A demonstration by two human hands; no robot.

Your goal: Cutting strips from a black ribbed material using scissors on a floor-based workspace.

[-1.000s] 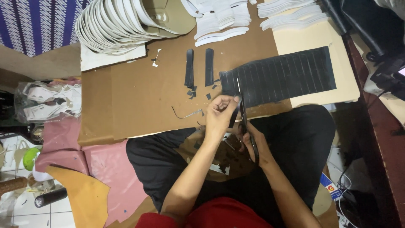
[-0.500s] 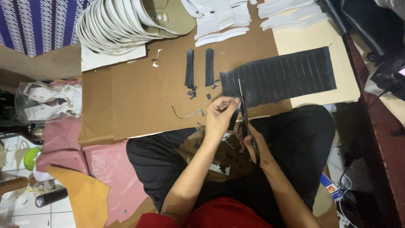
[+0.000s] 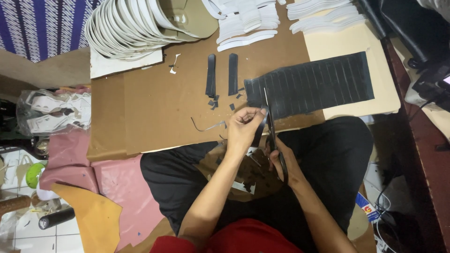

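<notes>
Gripping scissors [image 3: 272,136], right hand [image 3: 281,161] | left hand [image 3: 243,129] pinching black strip [image 3: 258,131] | brown cardboard [image 3: 159,103] surface

matt brown cardboard sheet [image 3: 154,112], dull black leather-like strips [image 3: 220,75], metal scissors [image 3: 272,126]

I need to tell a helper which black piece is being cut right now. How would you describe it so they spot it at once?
Start at the brown cardboard sheet; at its near edge the left hand pinches a narrow black strip beside the scissors held by the right hand. Unlike the two cut strips lying flat farther back, it is held up.
</notes>
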